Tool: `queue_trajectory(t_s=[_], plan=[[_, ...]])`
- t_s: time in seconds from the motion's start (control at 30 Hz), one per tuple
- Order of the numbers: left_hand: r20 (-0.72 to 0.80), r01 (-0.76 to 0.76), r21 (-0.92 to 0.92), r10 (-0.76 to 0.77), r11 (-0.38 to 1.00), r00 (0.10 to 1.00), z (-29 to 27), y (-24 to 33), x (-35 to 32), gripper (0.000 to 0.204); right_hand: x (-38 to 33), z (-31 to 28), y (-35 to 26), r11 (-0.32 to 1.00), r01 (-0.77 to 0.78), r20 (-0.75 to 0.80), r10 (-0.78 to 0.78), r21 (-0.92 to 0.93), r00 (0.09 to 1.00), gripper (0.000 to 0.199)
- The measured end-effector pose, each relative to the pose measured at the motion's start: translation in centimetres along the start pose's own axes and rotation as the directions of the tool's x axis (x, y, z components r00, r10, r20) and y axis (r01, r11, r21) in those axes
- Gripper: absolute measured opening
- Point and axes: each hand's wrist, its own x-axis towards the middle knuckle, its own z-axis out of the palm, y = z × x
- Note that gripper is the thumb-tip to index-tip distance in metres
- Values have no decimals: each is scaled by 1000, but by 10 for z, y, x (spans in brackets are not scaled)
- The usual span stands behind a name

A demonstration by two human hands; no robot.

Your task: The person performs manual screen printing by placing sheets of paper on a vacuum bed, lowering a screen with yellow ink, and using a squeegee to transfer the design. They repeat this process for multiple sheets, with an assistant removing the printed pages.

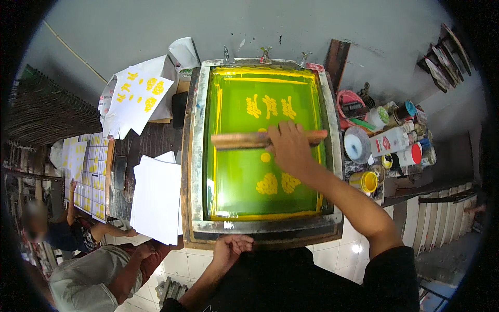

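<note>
My right hand [288, 148] is closed around a wooden squeegee [236, 140], which lies crosswise over the middle of a green printing screen [239, 166]. Yellow character shapes [270, 106] show above the squeegee, with round yellow marks [267, 183] below it. Streaks of yellow ink line the mesh's borders. A worn, pale frame [198, 171] surrounds the screen, and metal clamps [265, 54] stand at its far edge. My left hand [232, 248] has its fingers curled at the near edge of the board under the frame; what they hold, if anything, is hidden.
Blank white paper [156, 200] is stacked left of the screen, and printed sheets [136, 96] lie farther back. Ink jars, including a yellow one [366, 181], and bottles [390, 141] crowd the right side. Another person [96, 270] is at the lower left, a second beyond.
</note>
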Motion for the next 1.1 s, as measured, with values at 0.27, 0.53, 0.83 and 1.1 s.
queue_trajectory(t_s=[0.27,0.53,0.83,1.1], plan=[[-118,-15,243,45,970,992,16,7,-9,29,125,23,82,997,-31,-57,27,-74,998,49],[-48,83,307,-71,948,996,7,11,-2,36,173,4,113,993,-96,142,86,64,986,48],[-61,-111,470,157,876,986,10,16,-8,18,113,-1,85,958,288,-95,-286,3,953,38],[-252,-75,349,170,934,953,17,0,-3,15,145,32,113,941,329,-171,-337,-77,926,44]])
